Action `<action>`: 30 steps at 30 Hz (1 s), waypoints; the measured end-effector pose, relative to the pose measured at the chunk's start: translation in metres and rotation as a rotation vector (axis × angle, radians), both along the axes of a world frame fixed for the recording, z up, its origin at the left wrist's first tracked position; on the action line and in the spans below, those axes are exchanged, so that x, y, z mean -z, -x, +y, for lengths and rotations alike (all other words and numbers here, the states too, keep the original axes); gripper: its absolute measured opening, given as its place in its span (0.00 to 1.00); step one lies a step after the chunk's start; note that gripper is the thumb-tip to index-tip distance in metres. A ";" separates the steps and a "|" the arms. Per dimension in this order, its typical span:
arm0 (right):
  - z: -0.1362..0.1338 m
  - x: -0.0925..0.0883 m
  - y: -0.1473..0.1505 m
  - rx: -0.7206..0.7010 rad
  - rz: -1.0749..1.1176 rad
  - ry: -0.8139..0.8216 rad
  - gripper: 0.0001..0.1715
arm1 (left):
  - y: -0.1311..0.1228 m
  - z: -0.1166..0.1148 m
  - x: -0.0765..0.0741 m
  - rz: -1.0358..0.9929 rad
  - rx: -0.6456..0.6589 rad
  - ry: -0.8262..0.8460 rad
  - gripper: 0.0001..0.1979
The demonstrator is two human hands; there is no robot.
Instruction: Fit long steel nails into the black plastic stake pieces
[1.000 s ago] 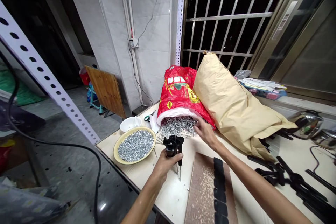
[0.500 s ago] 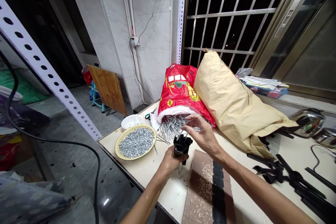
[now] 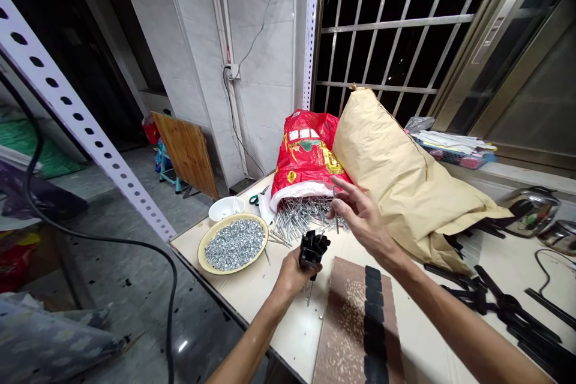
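My left hand (image 3: 291, 276) is closed around a bundle of black plastic clips (image 3: 311, 249) with nails sticking out below, held just above the table. My right hand (image 3: 360, 216) hovers a little above and to the right of the clips, thumb and forefinger pinching a single long nail (image 3: 335, 211) held upright. Behind both hands a red sack (image 3: 307, 156) lies on its side, with a heap of long nails (image 3: 299, 218) spilling from its mouth onto the table.
A yellow plate of small metal pieces (image 3: 233, 243) and a white bowl (image 3: 225, 208) sit at the table's left corner, green scissors (image 3: 256, 197) behind them. A tan paper sack (image 3: 400, 174) leans at the back. A brown board (image 3: 355, 324) with black pads lies near me, black plastic parts (image 3: 495, 306) to the right.
My right hand left the nail heap, came over the clips, then rose to the right holding one nail upright. My left hand shifted the clip bundle slightly right.
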State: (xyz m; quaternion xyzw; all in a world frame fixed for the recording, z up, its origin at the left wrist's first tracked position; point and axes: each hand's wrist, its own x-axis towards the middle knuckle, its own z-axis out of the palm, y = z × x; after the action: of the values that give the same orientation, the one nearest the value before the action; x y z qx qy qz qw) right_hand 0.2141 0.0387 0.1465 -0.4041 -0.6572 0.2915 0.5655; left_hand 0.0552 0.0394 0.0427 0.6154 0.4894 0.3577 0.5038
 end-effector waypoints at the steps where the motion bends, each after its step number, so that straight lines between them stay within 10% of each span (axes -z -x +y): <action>1: 0.002 -0.004 -0.004 -0.033 -0.043 0.042 0.24 | 0.000 0.001 -0.001 0.011 -0.006 -0.006 0.10; 8: 0.003 -0.005 -0.017 -0.073 -0.679 -0.004 0.11 | 0.003 0.007 0.005 0.177 -0.025 -0.118 0.11; 18: -0.008 -0.009 -0.013 -0.025 -1.017 -0.055 0.11 | 0.006 0.004 0.013 0.216 -0.016 -0.167 0.11; 30: -0.013 -0.018 0.005 0.020 -0.279 -0.062 0.15 | 0.000 -0.008 -0.006 -0.103 0.041 0.019 0.09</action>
State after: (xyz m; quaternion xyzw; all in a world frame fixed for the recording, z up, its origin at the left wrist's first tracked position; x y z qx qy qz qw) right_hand 0.2094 0.0255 0.1647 -0.4294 -0.7342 0.2064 0.4836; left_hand 0.0555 0.0317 0.0484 0.6012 0.4535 0.3739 0.5414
